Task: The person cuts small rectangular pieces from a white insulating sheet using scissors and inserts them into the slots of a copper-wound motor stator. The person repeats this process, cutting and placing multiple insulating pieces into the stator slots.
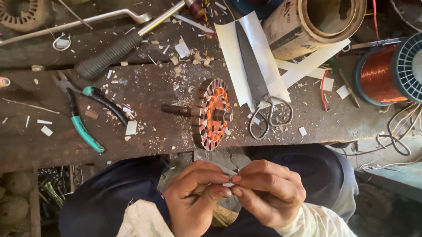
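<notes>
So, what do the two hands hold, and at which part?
Both the left hand and the right hand pinch a small white strip at its ends, between thumbs and forefingers.

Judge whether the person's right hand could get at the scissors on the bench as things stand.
Probably yes: the scissors lie uncovered on white paper just beyond the right hand, handles toward it. But both hands are pinching a small white strip.

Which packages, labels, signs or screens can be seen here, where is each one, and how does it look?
Roll of tan insulating sheet: top centre-right of the bench, lying on its side, hollow; dark printed marks on its outer wrap.
Wire spool: right edge of the bench, copper-coloured winding, blue-green ribbed flange; no label visible.
No boxes, signs or screens in view.
</notes>
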